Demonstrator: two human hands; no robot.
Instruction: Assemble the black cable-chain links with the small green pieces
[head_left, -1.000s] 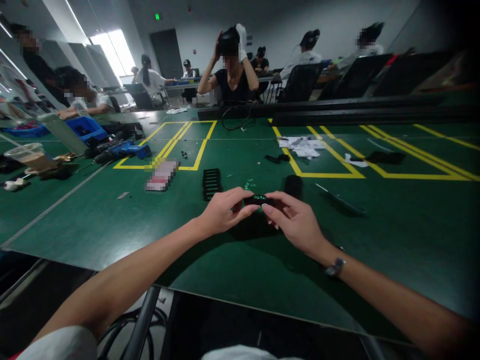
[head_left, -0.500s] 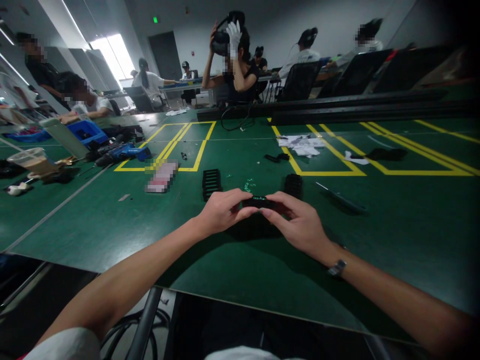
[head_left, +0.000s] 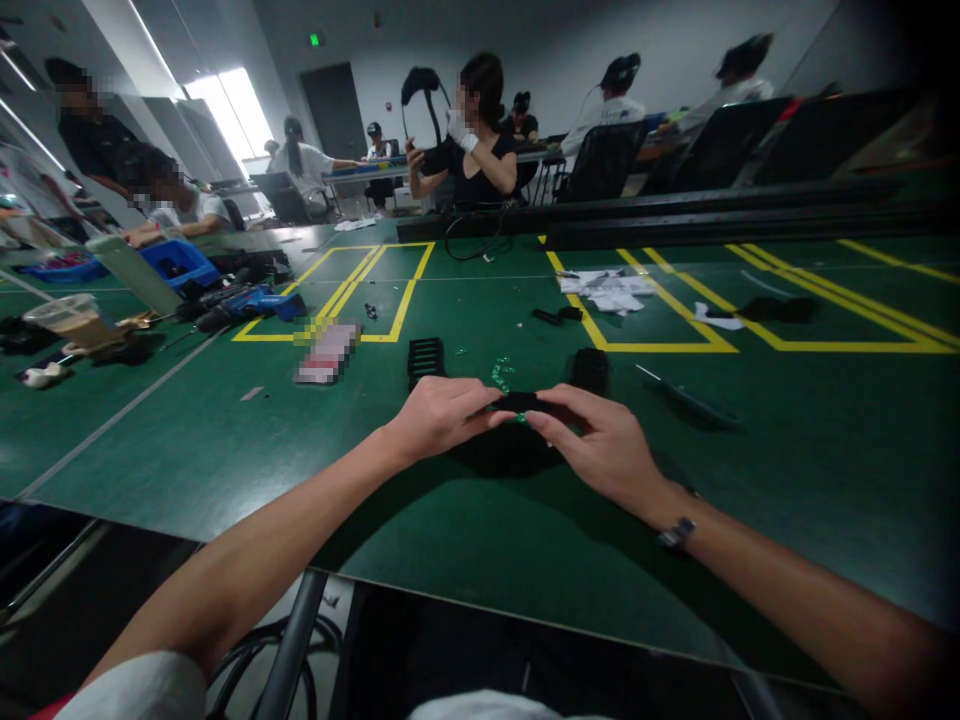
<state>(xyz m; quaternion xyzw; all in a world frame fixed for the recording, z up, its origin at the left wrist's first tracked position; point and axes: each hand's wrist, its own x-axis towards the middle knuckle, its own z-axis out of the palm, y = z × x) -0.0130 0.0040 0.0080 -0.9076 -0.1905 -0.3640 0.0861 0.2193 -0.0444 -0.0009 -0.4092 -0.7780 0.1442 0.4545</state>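
Note:
Between my two hands is a small black rectangular part [head_left: 519,402], held just above the green table [head_left: 480,560]. My left hand [head_left: 444,415] pinches its left end between thumb and fingers. At the other end, my right hand [head_left: 596,440] grips it the same way. A bit of green shows at the part's lower edge by the thumbs. Small clear green pieces [head_left: 501,372] lie on the table just beyond. A black slotted rack [head_left: 426,360] stands behind my left hand, and a similar black stack [head_left: 589,370] is behind my right, each partly hidden.
A screwdriver-like tool [head_left: 690,400] lies to the right. At left are a phone [head_left: 328,355], a blue power drill [head_left: 255,303], a cup [head_left: 79,325] and a blue bin [head_left: 184,262]. Papers [head_left: 604,290] lie farther back. Across the table, a person holds a headset [head_left: 422,85].
The black part has tilted in my hands; green on its upper face has gone from sight and some shows below. The person opposite has lowered the headset from their head.

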